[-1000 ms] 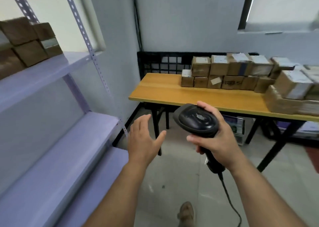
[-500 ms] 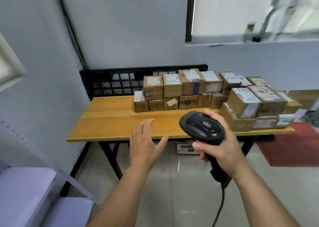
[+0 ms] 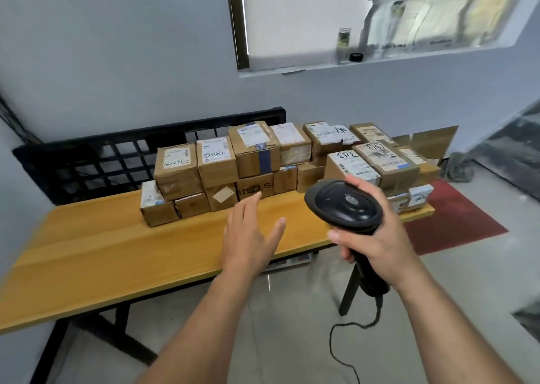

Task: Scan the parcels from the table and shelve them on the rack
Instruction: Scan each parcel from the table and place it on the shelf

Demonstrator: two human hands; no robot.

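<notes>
Parcels (image 3: 254, 149) loom nearer; left hand (image 3: 248, 234) reaches forward.

One wooden table (image 3: 102, 255); roughly eighteen cardboard parcels (image 3: 216, 161), the right-hand stack too crowded to count surely; one barcode scanner (image 3: 344, 205); one black lattice crate (image 3: 96, 161) far left.

Illumination was bright and even. The window (image 3: 292, 18) behind the table (image 3: 87, 252) was the brightest area, its glass carrying smeared reflections. Soft shadow lay beneath the table; a pale glare streak marked the floor (image 3: 268, 284). The scanner (image 3: 344, 205) showed dull sheen. The parcels (image 3: 216, 161) were sharp centrally; frame edges were bent and blurred, notably lower left
</notes>
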